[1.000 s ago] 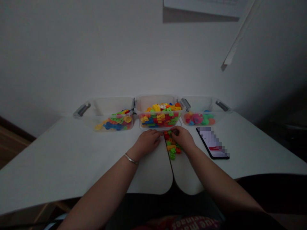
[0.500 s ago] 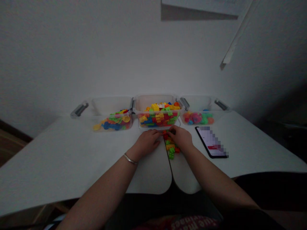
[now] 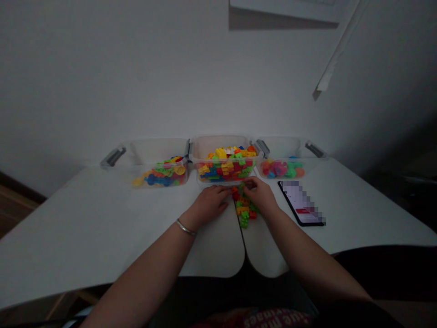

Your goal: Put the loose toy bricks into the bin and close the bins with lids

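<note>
A narrow heap of coloured plastic building bricks (image 3: 243,207) in red, orange, yellow and green lies on the white table (image 3: 102,214), just in front of the middle bin. My left hand (image 3: 210,205) lies against the heap's upper left side, its fingers together and touching the red bricks. My right hand (image 3: 259,196) curves over the heap's top end, its fingertips closed on the bricks there. The hands partly hide the upper bricks. A thin bracelet (image 3: 186,227) circles my left wrist.
Three clear plastic bins stand in a row at the back. The middle bin (image 3: 225,166) holds many bricks, the left bin (image 3: 160,175) mixed coloured pieces, and the right bin (image 3: 282,168) rounded pieces. A phone (image 3: 301,202) lies to the right. A seam splits the table.
My right hand's fingers have shifted slightly over the top of the heap, and my left hand's fingertips have come closer to it. The bins and phone sit slightly higher in view than a second ago.
</note>
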A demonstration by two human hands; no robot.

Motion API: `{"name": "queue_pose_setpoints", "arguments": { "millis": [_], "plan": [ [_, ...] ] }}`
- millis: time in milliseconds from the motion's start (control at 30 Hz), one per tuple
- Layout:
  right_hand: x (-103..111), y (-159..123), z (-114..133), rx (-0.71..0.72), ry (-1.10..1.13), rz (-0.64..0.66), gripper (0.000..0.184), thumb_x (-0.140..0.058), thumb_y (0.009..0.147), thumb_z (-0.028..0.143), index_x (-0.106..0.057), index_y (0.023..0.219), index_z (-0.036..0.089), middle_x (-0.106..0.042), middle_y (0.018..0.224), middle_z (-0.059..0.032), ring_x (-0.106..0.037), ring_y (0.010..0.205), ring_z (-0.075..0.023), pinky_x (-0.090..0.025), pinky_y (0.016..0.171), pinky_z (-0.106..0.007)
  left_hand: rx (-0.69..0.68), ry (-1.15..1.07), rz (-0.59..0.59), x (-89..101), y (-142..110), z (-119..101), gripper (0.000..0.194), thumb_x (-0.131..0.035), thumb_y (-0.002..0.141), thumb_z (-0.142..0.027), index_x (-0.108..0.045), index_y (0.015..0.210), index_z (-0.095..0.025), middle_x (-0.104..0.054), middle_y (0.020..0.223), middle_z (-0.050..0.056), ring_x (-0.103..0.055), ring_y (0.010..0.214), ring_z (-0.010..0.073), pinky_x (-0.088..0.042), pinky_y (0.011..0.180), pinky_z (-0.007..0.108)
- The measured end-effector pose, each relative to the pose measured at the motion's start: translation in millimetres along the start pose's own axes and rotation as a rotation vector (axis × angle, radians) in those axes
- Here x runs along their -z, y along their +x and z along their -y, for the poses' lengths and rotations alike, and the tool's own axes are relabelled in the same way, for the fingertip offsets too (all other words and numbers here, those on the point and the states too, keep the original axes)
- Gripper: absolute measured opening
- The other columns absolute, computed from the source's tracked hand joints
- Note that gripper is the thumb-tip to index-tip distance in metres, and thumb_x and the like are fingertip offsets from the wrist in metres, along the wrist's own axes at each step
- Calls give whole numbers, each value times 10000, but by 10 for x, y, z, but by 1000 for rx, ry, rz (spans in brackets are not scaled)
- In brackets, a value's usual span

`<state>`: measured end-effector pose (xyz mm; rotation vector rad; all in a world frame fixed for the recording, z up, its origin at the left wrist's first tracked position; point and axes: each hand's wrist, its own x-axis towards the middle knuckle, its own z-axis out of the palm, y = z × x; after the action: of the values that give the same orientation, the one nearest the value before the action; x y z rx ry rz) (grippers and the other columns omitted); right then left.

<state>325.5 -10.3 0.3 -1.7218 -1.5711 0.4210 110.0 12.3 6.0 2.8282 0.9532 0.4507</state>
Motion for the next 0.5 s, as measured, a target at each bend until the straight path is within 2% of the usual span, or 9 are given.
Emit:
{"name": "queue_pose_setpoints", "arguments": {
  "millis": [100,267,400,500],
  "plan": [
    [44,-5,3,65,121,-119,212,-588,799,300,-655,979,210,-737,934,-54,-675,818,-195,-513,734,-315,-2,-4,-25,-16,-12,17,452,-585,902,-173,-592,1353,-193,-653,1308,123,-623,1175,273,-508,1021,452],
    [215,-5,162,123,187,-386,229,-556,810,336,-642,981,210,-694,850,-45,-618,709,-177,-500,652,-301,9,-26,-31,-3,-25,31,451,-590,894,-169,-599,1344,-201,-649,1318,120,-629,1163,270,-513,1013,463],
    [358,100,308,200,209,-487,200,-563,809,336,-638,951,215,-700,892,-55,-633,778,-178,-516,688,-290,9,-42,-27,20,-44,50,451,-589,895,-174,-602,1345,-212,-659,1291,115,-635,1148,259,-514,1007,450],
    [436,234,416,220,203,-502,186,-555,823,346,-637,924,214,-714,929,-64,-634,767,-175,-523,715,-301,1,-45,-30,24,-58,63,458,-588,894,-177,-598,1351,-211,-657,1296,114,-632,1152,263,-510,1011,453]
  ]
}}
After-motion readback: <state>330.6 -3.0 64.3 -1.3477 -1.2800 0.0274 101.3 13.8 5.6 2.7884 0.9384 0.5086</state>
